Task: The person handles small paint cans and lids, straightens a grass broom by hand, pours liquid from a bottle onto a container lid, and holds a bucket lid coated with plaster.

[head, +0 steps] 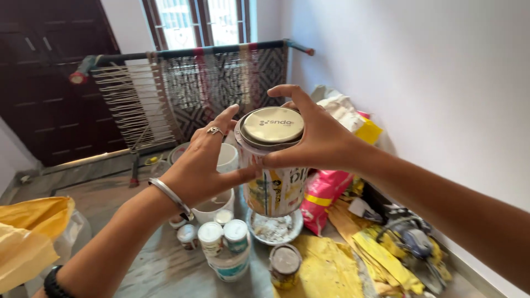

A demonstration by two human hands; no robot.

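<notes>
I hold a paint can (274,187) up in front of me with both hands; it has a yellow and white printed label and a pale gold lid (273,124) set in its metal rim. My left hand (205,165), with a ring and a metal bangle, grips the can's left side, thumb pressed on the label. My right hand (314,135) clasps the right side and top rim, fingers arched over the back of the lid. The can is upright and lifted above the floor.
On the floor below stand several small paint cans (285,266), white tubs (220,208) and a dirty metal plate (275,227). Yellow sacks (326,267), a pink bag (323,193) and a power tool (411,234) lie along the right wall. A woven cot (193,91) leans at the back; a yellow sack (27,234) sits left.
</notes>
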